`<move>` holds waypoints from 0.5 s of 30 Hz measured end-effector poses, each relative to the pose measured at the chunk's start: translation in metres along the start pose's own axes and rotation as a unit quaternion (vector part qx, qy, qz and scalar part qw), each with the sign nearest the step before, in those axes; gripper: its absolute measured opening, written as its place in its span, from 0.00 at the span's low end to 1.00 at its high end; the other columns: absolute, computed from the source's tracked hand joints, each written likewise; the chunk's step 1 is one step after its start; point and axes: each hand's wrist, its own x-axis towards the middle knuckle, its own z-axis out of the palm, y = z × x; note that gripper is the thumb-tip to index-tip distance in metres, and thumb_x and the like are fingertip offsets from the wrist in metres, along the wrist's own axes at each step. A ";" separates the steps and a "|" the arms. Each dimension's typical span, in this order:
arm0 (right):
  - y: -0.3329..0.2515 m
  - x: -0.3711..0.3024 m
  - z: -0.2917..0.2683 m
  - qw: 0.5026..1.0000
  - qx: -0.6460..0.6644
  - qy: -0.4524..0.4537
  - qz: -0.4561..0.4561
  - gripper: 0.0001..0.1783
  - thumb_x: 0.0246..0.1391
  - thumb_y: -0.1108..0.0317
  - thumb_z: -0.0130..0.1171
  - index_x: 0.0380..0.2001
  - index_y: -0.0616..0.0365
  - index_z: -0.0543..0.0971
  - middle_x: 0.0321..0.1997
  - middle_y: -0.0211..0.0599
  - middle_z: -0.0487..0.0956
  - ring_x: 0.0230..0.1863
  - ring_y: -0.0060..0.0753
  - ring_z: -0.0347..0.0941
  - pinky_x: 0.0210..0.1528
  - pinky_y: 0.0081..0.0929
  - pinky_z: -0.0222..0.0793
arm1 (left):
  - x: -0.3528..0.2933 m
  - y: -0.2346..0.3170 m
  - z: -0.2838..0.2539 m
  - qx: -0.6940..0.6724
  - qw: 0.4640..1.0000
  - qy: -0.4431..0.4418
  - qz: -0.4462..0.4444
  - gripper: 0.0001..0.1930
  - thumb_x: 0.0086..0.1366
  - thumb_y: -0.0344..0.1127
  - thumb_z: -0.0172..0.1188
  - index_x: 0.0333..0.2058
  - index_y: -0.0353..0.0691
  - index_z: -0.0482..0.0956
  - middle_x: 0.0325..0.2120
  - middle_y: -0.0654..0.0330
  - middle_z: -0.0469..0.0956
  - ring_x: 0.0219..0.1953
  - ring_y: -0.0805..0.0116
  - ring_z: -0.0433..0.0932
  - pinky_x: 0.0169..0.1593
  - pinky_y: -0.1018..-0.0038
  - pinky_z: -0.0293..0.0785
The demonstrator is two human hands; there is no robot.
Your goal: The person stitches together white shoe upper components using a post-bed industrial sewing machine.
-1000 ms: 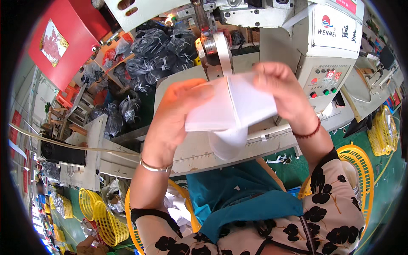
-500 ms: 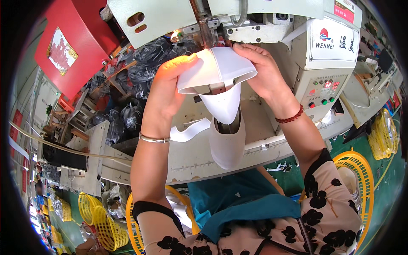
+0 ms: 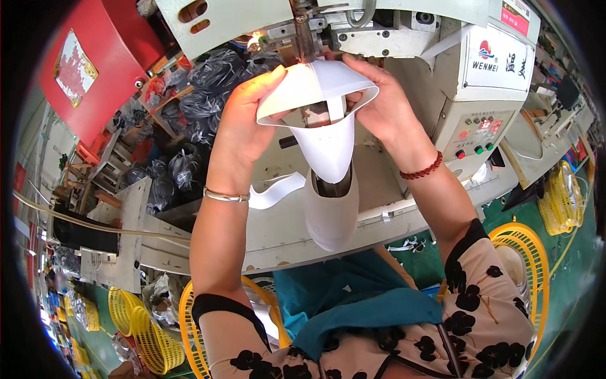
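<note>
A white shoe upper (image 3: 326, 148) with a seam down its middle is stretched between my hands, under the metal foot of a machine (image 3: 305, 41). My left hand (image 3: 249, 117) grips its left edge, thumb on top. On the right edge, my right hand (image 3: 385, 101) pinches it, with fingertips showing inside the opening. Through that opening a metal post (image 3: 317, 114) of the machine is visible. Below hangs a second white shoe upper (image 3: 331, 218), around the lower part of the post. A curved white piece (image 3: 278, 191) lies on the table to the left.
The machine's control box (image 3: 483, 129) with lit digits and buttons stands at the right. Black plastic bags (image 3: 214, 76) and a red metal cover (image 3: 95, 69) are at the left. Yellow baskets (image 3: 536, 265) flank my lap, below the table edge (image 3: 290, 258).
The upper's opening faces me more widely, showing more of the post. My right fingertips now show inside it. The whole view has shifted slightly.
</note>
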 end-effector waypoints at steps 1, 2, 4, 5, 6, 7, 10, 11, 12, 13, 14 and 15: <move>0.000 0.000 0.000 1.000 0.011 0.004 0.003 0.07 0.54 0.69 0.55 0.31 0.63 0.76 0.25 0.28 0.73 0.22 0.17 0.62 0.26 0.17 0.57 | 0.000 -0.001 0.000 -0.007 1.000 -0.009 0.006 0.13 0.64 0.37 0.51 0.38 0.32 0.77 0.30 0.64 0.77 0.31 0.81 0.74 0.32 0.85 0.68; 0.000 0.000 0.000 1.000 0.010 0.005 0.003 0.07 0.54 0.69 0.55 0.31 0.63 0.76 0.25 0.28 0.73 0.22 0.17 0.62 0.26 0.17 0.57 | 0.000 -0.001 0.001 -0.008 1.000 -0.010 0.006 0.13 0.64 0.37 0.51 0.38 0.32 0.77 0.30 0.64 0.77 0.31 0.81 0.74 0.32 0.85 0.68; 0.000 0.000 -0.001 1.000 -0.002 -0.003 -0.002 0.08 0.54 0.69 0.55 0.32 0.63 0.75 0.27 0.29 0.74 0.23 0.18 0.65 0.27 0.17 0.59 | 0.000 -0.002 0.001 0.007 1.000 0.000 0.009 0.13 0.65 0.37 0.51 0.38 0.32 0.77 0.29 0.65 0.77 0.28 0.83 0.72 0.28 0.86 0.64; -0.001 -0.002 0.000 1.000 -0.002 -0.002 -0.002 0.08 0.54 0.69 0.55 0.32 0.63 0.75 0.27 0.29 0.74 0.23 0.18 0.65 0.27 0.17 0.59 | 0.001 -0.002 0.000 0.007 1.000 -0.001 0.009 0.13 0.65 0.37 0.51 0.38 0.32 0.77 0.29 0.65 0.77 0.28 0.83 0.72 0.28 0.86 0.64; -0.003 -0.006 0.003 1.000 -0.007 0.004 0.005 0.08 0.54 0.69 0.55 0.32 0.63 0.75 0.28 0.30 0.75 0.24 0.18 0.66 0.28 0.17 0.61 | 0.001 -0.003 -0.002 0.013 1.000 -0.004 0.007 0.13 0.65 0.38 0.51 0.38 0.32 0.77 0.28 0.66 0.76 0.27 0.84 0.71 0.26 0.87 0.63; -0.004 -0.008 0.005 1.000 -0.011 0.010 0.013 0.08 0.54 0.69 0.55 0.33 0.64 0.75 0.29 0.31 0.75 0.25 0.19 0.68 0.29 0.17 0.63 | 0.001 -0.004 -0.004 0.020 1.000 -0.007 0.006 0.13 0.65 0.38 0.51 0.38 0.32 0.77 0.27 0.66 0.76 0.25 0.85 0.69 0.25 0.87 0.61; -0.004 -0.005 -0.006 1.000 -0.004 -0.020 0.017 0.09 0.54 0.69 0.55 0.34 0.64 0.75 0.30 0.32 0.76 0.27 0.20 0.70 0.33 0.19 0.66 | 0.001 -0.004 0.001 0.024 1.000 -0.001 0.011 0.14 0.65 0.38 0.51 0.38 0.32 0.77 0.27 0.67 0.75 0.24 0.85 0.67 0.23 0.88 0.59; -0.003 -0.003 -0.008 1.000 -0.004 -0.020 0.018 0.09 0.54 0.69 0.55 0.34 0.64 0.75 0.30 0.32 0.76 0.27 0.20 0.70 0.33 0.19 0.66 | 0.000 -0.005 0.002 0.024 1.000 -0.001 0.012 0.14 0.65 0.38 0.51 0.38 0.32 0.77 0.27 0.67 0.75 0.24 0.85 0.67 0.23 0.88 0.59; -0.003 -0.002 -0.010 0.999 -0.004 -0.027 0.019 0.09 0.54 0.69 0.55 0.34 0.64 0.75 0.31 0.33 0.76 0.28 0.21 0.71 0.33 0.19 0.67 | -0.001 -0.005 0.003 0.024 1.000 0.005 0.013 0.14 0.65 0.38 0.50 0.38 0.32 0.77 0.26 0.67 0.75 0.23 0.85 0.67 0.23 0.87 0.58; -0.003 -0.002 -0.011 0.999 -0.003 -0.034 0.020 0.09 0.54 0.68 0.55 0.34 0.64 0.75 0.31 0.33 0.76 0.28 0.21 0.71 0.34 0.20 0.68 | -0.001 -0.005 0.004 0.025 1.000 0.010 0.015 0.14 0.65 0.38 0.50 0.37 0.32 0.76 0.25 0.67 0.74 0.22 0.85 0.66 0.22 0.87 0.58; -0.002 -0.002 -0.009 0.999 -0.004 -0.034 0.021 0.09 0.54 0.68 0.55 0.34 0.64 0.75 0.31 0.33 0.76 0.28 0.21 0.71 0.34 0.20 0.68 | -0.001 -0.005 0.003 0.024 1.000 0.011 0.015 0.14 0.65 0.38 0.50 0.37 0.32 0.76 0.25 0.67 0.74 0.22 0.85 0.66 0.22 0.87 0.58; -0.002 -0.003 -0.006 1.000 -0.005 -0.022 0.016 0.09 0.54 0.68 0.55 0.35 0.63 0.75 0.31 0.33 0.76 0.29 0.22 0.72 0.34 0.20 0.68 | -0.001 -0.005 0.003 0.023 1.000 0.006 0.015 0.13 0.65 0.38 0.50 0.36 0.32 0.76 0.24 0.68 0.73 0.21 0.85 0.64 0.22 0.87 0.57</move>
